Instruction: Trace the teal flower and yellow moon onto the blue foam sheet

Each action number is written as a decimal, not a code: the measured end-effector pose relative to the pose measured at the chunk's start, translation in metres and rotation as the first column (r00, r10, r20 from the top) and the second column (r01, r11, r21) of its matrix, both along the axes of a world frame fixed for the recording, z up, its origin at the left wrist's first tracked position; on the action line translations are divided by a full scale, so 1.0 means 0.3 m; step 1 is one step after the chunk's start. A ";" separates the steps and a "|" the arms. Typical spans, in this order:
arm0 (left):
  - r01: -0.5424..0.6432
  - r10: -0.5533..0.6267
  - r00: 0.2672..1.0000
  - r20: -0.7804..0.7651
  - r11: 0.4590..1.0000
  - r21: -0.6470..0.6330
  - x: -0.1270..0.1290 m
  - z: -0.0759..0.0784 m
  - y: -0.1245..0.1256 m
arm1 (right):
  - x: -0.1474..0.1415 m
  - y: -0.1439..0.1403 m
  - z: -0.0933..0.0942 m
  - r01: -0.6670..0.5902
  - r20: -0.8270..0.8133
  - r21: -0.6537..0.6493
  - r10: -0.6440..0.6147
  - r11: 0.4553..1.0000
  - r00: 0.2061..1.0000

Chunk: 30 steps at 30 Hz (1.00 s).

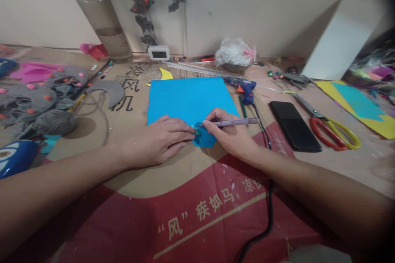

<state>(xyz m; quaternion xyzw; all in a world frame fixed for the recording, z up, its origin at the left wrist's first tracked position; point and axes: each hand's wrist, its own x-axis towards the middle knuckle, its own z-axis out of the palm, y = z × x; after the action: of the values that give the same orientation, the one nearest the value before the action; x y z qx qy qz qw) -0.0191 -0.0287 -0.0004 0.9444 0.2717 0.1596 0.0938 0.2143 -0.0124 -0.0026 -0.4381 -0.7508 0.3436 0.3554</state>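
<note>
A blue sheet of paper or card (188, 96) lies on the cardboard in front of me. My left hand (169, 135) rests flat across its lower left part, fingers stretched out. Under those fingertips a small green piece (196, 130) sits on the blue sheet; most of its outline is hidden. My right hand (230, 131) is closed around a pale purple pen (239, 122), whose tip meets the sheet right beside the green piece.
Right of the sheet lie a blue glue gun (247, 90) with a black cord, a black phone (294, 126) and scissors (328, 127) with red and yellow handles. Grey felt pieces (40, 94) crowd the left. A bottle (101, 20) and a small digital clock (159, 53) stand behind.
</note>
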 end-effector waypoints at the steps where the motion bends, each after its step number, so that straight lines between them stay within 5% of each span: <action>1: 0.003 -0.003 1.000 0.005 1.000 0.004 0.000 0.000 0.000 | 0.000 0.000 0.001 -0.001 0.003 -0.001 0.001 1.000 1.000; 30: -0.057 0.063 0.998 -0.029 0.985 0.162 -0.002 0.015 0.003 | 0.000 0.006 -0.013 0.033 -0.100 -0.029 -0.036 0.999 0.994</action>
<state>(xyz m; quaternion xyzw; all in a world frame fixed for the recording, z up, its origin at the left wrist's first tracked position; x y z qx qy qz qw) -0.0197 -0.0277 0.0041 0.9428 0.2879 0.1677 0.0077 0.2143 -0.0106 -0.0066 -0.4379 -0.7196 0.3694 0.3923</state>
